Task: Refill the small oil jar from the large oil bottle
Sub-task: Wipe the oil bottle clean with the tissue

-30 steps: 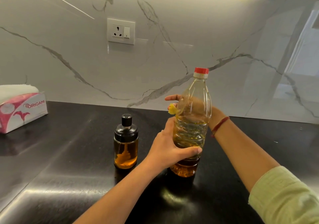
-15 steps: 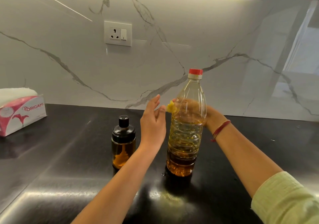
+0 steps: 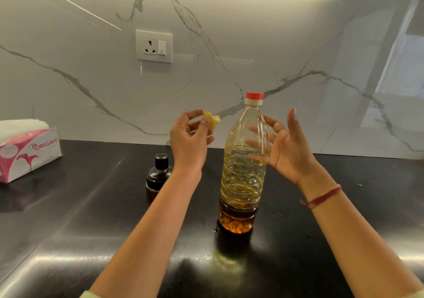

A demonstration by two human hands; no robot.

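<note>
While large oil bottle [image 3: 243, 171] stands capped, right hand [image 3: 289, 148] beside it

Capped oil bottle [image 3: 242, 171] between hands

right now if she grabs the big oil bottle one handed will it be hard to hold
Probably a bit. The oil bottle looks over half full, so likely heavy for one hand. Its thin ribbed plastic may flex when squeezed. It is tall and narrow, so a sideways push could tip it, though its red cap is on.
</note>
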